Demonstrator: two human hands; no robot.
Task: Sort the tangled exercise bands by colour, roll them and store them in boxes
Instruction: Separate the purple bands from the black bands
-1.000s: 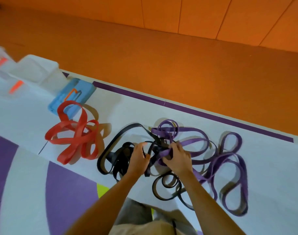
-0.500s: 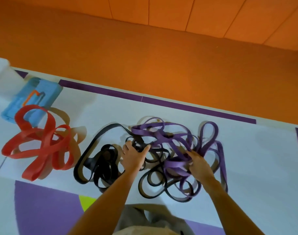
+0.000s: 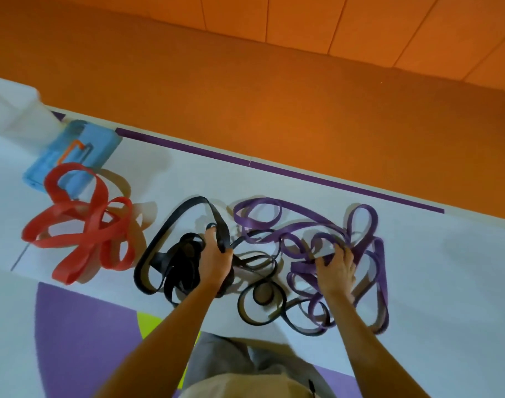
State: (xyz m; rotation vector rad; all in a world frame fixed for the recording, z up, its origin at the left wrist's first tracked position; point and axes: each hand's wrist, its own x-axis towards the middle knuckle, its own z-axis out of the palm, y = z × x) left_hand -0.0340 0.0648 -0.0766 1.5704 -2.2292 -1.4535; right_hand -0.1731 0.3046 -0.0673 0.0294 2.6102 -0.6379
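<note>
Three heaps of exercise bands lie on the white floor mat [image 3: 446,268]. The red bands [image 3: 81,231] form a loose pile at the left, apart from the others. The black bands [image 3: 170,268] sit in the middle, and my left hand [image 3: 216,257] grips a strand of them, fingers curled round it. At the right lie the purple bands [image 3: 317,225], where my right hand [image 3: 336,271] rests with its fingers hooked into the loops. Some black loops still cross under the purple ones near the front.
A blue box lid [image 3: 73,153] lies behind the red pile, partly under it. A translucent white box [image 3: 12,110] stands at the far left edge. Orange floor [image 3: 274,104] runs beyond the mat's purple border stripe. My knees are at the bottom.
My hands have drawn apart: the left pulled a black strand leftward, the right shifted right on the purple pile. The black and purple heaps are more separated than before.
</note>
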